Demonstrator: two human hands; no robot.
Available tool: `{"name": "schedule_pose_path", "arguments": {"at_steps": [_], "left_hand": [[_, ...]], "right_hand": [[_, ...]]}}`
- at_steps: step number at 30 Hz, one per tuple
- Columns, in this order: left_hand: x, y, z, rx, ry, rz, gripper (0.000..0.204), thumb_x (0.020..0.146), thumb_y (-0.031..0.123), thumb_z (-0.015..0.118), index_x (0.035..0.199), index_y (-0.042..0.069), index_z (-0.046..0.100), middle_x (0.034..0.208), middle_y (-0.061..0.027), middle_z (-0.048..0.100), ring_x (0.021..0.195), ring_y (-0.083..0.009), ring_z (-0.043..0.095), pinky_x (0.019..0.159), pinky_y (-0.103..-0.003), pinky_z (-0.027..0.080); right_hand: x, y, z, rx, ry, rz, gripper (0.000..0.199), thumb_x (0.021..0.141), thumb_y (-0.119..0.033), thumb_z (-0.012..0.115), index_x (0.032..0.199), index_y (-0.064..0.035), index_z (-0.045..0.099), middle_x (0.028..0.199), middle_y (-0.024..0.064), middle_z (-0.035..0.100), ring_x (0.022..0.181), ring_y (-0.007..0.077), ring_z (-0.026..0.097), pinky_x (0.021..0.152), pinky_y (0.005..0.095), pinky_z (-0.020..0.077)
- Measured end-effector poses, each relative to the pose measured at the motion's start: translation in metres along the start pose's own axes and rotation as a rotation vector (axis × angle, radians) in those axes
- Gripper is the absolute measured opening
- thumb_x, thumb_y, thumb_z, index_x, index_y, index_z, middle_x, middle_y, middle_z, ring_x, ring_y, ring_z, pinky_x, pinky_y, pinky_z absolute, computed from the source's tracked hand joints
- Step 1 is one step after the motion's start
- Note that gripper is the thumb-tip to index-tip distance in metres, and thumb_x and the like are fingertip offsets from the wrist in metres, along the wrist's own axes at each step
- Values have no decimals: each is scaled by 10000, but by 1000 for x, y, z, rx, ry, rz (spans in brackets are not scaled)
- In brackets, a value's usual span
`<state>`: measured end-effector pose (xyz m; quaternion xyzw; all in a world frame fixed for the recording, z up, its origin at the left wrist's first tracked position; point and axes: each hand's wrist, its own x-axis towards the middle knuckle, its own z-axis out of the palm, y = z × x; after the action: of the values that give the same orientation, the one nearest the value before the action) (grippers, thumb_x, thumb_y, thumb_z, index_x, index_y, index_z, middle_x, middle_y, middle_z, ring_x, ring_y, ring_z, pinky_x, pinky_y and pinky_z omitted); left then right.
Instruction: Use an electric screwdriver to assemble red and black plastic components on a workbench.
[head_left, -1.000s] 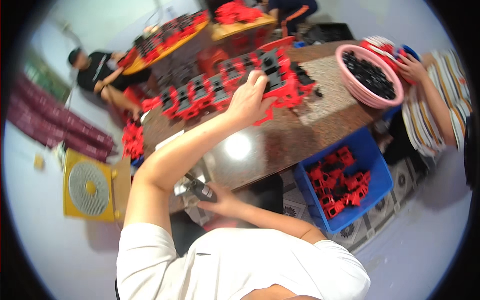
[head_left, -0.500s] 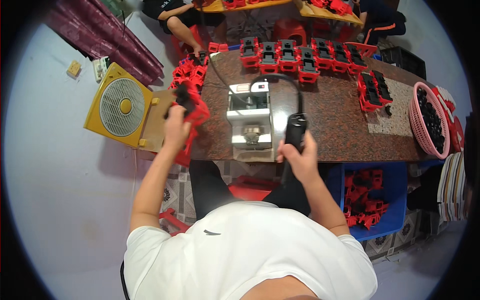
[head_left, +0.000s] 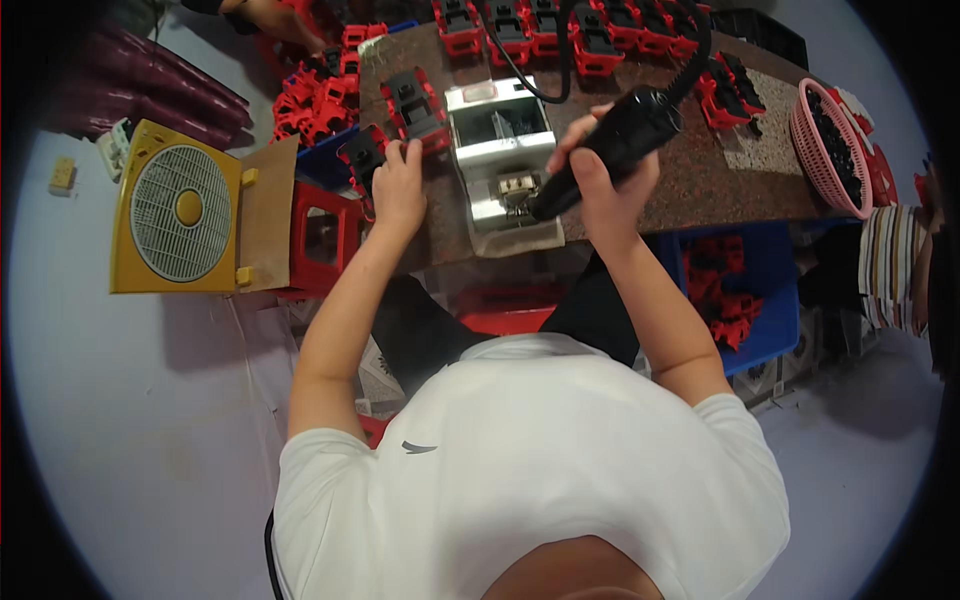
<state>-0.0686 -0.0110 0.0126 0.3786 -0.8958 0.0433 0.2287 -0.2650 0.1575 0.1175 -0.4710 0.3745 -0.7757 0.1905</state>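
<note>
Black casing is seen on the corded electric screwdriver (head_left: 632, 125), which is located right of centre in the upper half of the frame, tilted with its tip directed down and left toward the front of the metal screw feeder (head_left: 500, 155). Contact between tip and feeder cannot be confirmed. The screwdriver is held by the right hand (head_left: 612, 198), with the thumb laid along the barrel and the fingers, partly hidden, closed around it. In the upper left of the frame, the left hand (head_left: 400, 195) is partly curled, its fingertips placed at the right edge of a red-and-black housing (head_left: 362, 150); whether a firm grip is applied cannot be told. A second housing (head_left: 410, 100) lies just above it on the stone tabletop (head_left: 700, 185).

The screwdriver is judged to be moderately heavy, rigid and smooth; it should be gripped round the middle of the barrel, clear of the tip, with slack left in the cable (head_left: 692, 62). The housings are judged to be light, stiff plastic. They should be held by the red side walls; thin red projections may be cracked by squeezing and should be avoided.
</note>
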Motion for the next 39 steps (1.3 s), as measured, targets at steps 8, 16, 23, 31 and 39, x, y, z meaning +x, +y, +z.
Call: {"name": "schedule_pose_path", "arguments": {"at_steps": [8, 16, 23, 31, 39], "left_hand": [[-43, 40, -45, -360, 206, -70, 535, 743, 197, 730, 1200, 49, 495, 1271, -201, 445, 1099, -382, 473, 925, -433, 400], [-63, -54, -20, -1254, -146, -1090, 868, 751, 395, 769, 1377, 37, 286, 1294, -160, 446, 1165, -243, 475, 947, -387, 403], [-57, -50, 12, -1431, -34, -914, 753, 782, 340, 750, 1319, 6, 341, 1270, -134, 492, 1132, -226, 521, 957, -347, 415], [-64, -16, 3, -1424, -128, -962, 721, 731, 311, 778, 1257, 17, 382, 1191, -138, 539, 1078, -234, 565, 920, -345, 455], [-72, -15, 12, -1392, 55, -825, 571, 778, 211, 738, 1235, 66, 426, 1115, -91, 575, 1022, -188, 584, 867, -342, 496]], "right_hand": [[-4, 43, 21, -120, -158, -133, 398, 823, -11, 656, 1141, -14, 416, 886, 103, 589, 734, 129, 588, 671, 269, 506], [-5, 46, 26, -162, -181, -152, 450, 775, -68, 730, 1126, -9, 455, 862, 58, 592, 722, 93, 575, 650, 235, 484], [-12, 52, 28, -138, -163, -166, 463, 742, -101, 771, 1089, 7, 484, 795, 32, 607, 668, 69, 570, 597, 214, 469], [-12, 51, 27, -165, -269, -210, 384, 875, -96, 620, 1173, -4, 396, 858, 107, 580, 713, 146, 586, 641, 271, 497], [19, 36, 48, -26, -237, 72, 250, 922, -217, 568, 995, -2, 463, 775, 95, 601, 607, 154, 597, 551, 276, 504]]}}
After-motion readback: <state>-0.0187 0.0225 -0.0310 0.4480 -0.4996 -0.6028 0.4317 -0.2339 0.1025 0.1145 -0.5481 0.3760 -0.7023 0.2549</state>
